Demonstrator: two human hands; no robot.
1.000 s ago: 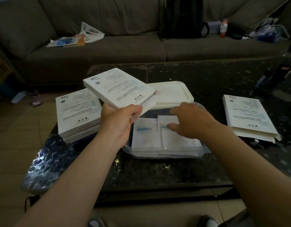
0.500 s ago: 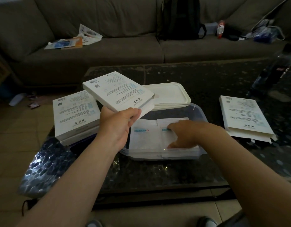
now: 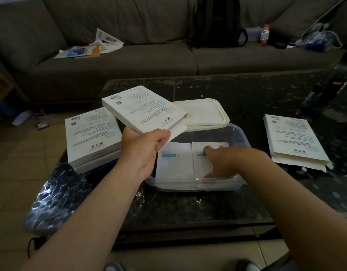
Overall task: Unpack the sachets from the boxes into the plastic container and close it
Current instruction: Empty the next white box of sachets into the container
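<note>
In the head view, your left hand (image 3: 141, 151) is gripping an opened box (image 3: 143, 110), thumb curled over its near edge. It is holding the box tilted above the left side of the plastic container (image 3: 242, 134), probably to have the open flap close for the next pull. Your right hand (image 3: 221, 163) is reaching down inside, fingers spread and fairly straight. It is pressing on the right-hand pile of sachets (image 3: 175, 165), seemingly flattening them so more will fit. The lid (image 3: 204, 112) is lying just behind on the tabletop (image 3: 247, 94), out of the way. Two stacked boxes (image 3: 90, 137) are waiting at left, and another box (image 3: 293, 141) is lying well apart at right.
</note>
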